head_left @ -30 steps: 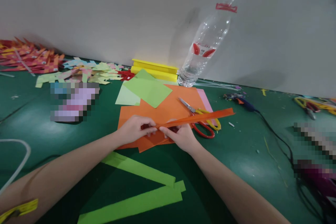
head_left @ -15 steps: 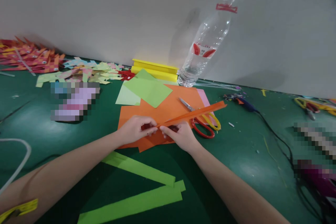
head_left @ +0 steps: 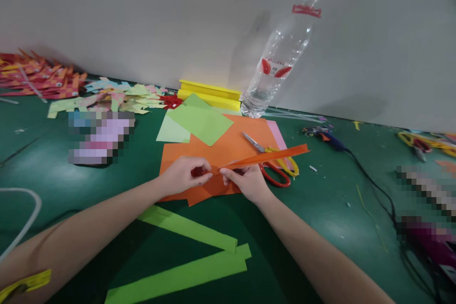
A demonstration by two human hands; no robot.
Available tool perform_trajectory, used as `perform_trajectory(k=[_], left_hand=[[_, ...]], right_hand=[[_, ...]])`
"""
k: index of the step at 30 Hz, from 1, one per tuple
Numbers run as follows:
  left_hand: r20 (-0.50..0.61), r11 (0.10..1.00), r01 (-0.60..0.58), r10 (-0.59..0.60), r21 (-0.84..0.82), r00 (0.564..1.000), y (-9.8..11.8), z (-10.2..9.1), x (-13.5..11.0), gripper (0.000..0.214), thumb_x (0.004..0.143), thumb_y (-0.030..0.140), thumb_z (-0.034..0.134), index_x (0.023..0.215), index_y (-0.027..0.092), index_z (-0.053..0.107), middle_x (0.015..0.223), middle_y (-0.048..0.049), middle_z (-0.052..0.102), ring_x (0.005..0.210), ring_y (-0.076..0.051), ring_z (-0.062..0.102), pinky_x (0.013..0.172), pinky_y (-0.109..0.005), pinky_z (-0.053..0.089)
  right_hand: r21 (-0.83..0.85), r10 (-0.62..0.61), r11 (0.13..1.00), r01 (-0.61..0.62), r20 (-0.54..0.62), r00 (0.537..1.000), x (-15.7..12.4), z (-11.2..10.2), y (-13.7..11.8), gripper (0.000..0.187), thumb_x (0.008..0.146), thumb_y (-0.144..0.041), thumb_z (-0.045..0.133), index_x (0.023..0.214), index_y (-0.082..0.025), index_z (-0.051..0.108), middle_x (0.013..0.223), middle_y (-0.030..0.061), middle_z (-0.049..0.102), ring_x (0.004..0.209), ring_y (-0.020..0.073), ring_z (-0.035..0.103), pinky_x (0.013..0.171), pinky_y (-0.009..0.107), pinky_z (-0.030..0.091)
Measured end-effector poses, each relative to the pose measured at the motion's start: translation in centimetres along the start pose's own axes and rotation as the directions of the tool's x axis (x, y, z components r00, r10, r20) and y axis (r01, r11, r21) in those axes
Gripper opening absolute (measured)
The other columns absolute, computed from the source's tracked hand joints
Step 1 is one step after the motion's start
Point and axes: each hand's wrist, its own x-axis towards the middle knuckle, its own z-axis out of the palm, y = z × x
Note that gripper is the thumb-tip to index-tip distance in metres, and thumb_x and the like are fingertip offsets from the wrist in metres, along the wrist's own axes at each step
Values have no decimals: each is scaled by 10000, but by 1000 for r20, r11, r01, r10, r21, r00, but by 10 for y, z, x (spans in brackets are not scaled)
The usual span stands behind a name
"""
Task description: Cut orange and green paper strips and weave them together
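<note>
Paper strip (head_left: 268, 156), orange, narrow, folded

Craft work area: green table (head_left: 320, 199), paper scraps (head_left: 117, 99), coloured sheets (head_left: 228, 140), scissors (head_left: 259, 147), corded tool (head_left: 334, 141).

Orange strip (head_left: 269, 156): long, narrow, roughly straight, lengthwise crease visible. One end pinched in the right hand (head_left: 249, 181), left hand (head_left: 185, 175) fingertips right by it, contact there unclear. Slants up to the right in view, crossing in front of the scissors (head_left: 262, 148), far end free.
</note>
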Motion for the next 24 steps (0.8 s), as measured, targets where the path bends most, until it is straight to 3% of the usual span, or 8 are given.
perform_trajectory(k=[4, 10, 13, 17, 24], left_hand=[[-27, 999, 5, -4, 44, 1000, 1, 0, 0, 148, 809, 284, 523, 721, 165, 531, 614, 29, 539, 523, -83, 452, 506, -193, 361], [-38, 996, -4, 7, 84, 999, 3, -2, -1, 108, 780, 235, 491, 695, 178, 458, 584, 53, 425, 497, -77, 364, 484, -197, 311], [-28, 991, -32, 36, 131, 999, 2, -1, -1, 100, 791, 241, 473, 712, 182, 459, 593, 49, 440, 503, -85, 376, 492, -204, 314], [-16, 960, -156, 164, 231, 986, 1, 0, -2, 155, 822, 268, 444, 693, 184, 462, 596, 29, 480, 547, -112, 420, 585, -247, 371], [68, 920, -261, 253, 294, 965, 0, 2, -1, 326, 890, 362, 459, 626, 185, 388, 553, 55, 397, 497, -101, 337, 635, -279, 349]], right_hand=[[-6, 18, 1000, -18, -22, 1000, 2, -1, -1, 197, 726, -358, 714, 654, -178, 678, 565, -2, 648, 488, 116, 587, 537, 263, 502], [20, 35, 999, -32, -156, 987, 4, -4, 0, 326, 720, -420, 713, 527, -169, 634, 491, 7, 622, 458, 107, 552, 540, 255, 476], [4, 21, 1000, -21, -152, 988, 4, -4, -1, 357, 700, -423, 728, 480, -177, 592, 442, -9, 579, 436, 101, 518, 523, 253, 451], [-41, 13, 999, -19, -127, 992, 3, -4, -3, 343, 689, -411, 742, 476, -183, 598, 438, -10, 572, 430, 101, 488, 495, 256, 419], [-100, 29, 994, -36, -69, 997, 2, -4, -2, 356, 694, -439, 729, 479, -184, 605, 418, -18, 551, 406, 98, 464, 456, 257, 383]])
